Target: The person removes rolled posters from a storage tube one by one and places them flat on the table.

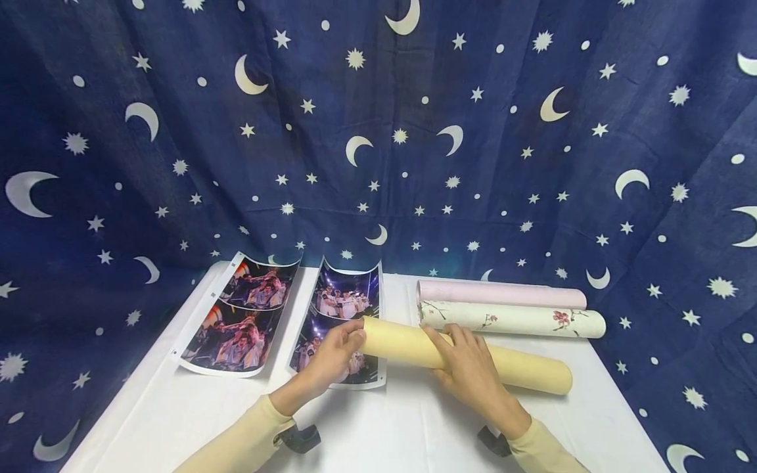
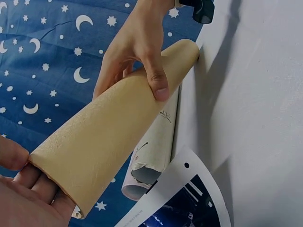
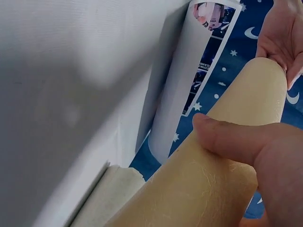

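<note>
A yellow wallpaper roll (image 1: 526, 369) lies slantwise between my two hands, its left end raised above the table. My left hand (image 1: 332, 357) pinches the rim of that end; in the left wrist view its fingers (image 2: 41, 189) are tucked inside the tube and the thumb is outside. Around the roll's middle my right hand (image 1: 473, 371) grips from above, its thumb (image 3: 227, 138) lying along the surface in the right wrist view. Behind it rest a white roll with red blossoms (image 1: 514, 319) and a pink roll (image 1: 503, 293), side by side.
Two curling photo sheets stand at the left: a group picture sheet (image 1: 331, 295), partly behind my left hand, and another sheet (image 1: 248, 328) farther left. A white cloth covers the table (image 1: 378, 433). A blue moon-and-star curtain (image 1: 390, 197) hangs along the back and sides.
</note>
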{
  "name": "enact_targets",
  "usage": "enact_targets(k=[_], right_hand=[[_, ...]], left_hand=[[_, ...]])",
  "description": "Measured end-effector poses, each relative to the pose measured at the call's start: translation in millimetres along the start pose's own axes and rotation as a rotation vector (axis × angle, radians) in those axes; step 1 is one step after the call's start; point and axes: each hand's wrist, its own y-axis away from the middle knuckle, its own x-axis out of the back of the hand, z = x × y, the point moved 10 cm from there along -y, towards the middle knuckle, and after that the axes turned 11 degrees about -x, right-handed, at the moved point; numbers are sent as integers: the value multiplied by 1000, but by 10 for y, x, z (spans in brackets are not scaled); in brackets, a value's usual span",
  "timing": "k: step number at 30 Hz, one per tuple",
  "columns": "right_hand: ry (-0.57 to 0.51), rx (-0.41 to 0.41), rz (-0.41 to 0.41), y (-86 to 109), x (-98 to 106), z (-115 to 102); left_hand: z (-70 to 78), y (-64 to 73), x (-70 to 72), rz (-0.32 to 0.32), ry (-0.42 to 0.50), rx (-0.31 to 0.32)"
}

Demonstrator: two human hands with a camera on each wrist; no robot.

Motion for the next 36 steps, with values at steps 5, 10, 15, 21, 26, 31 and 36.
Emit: enact_targets(k=[5, 10, 15, 21, 26, 31, 36], right_hand=[[-32, 10, -45, -29, -41, 14], [-76, -4, -127, -92, -85, 38], [-79, -11, -163, -95, -134, 63], [-91, -4, -165, -86, -189, 49], [-83, 9, -135, -77, -182, 25], [-86, 18, -89, -77, -131, 10], [-79, 19, -78, -76, -132, 20]], left_hand=[[-27, -2, 21, 27, 7, 6], [-66, -7, 34, 33, 8, 22], [-77, -2, 12, 27, 16, 17], [-102, 17, 66, 60, 16, 40], [-72, 24, 82, 60, 1, 23], [-54, 9, 123, 83, 4, 25], [-54, 8, 146, 104, 2, 33]])
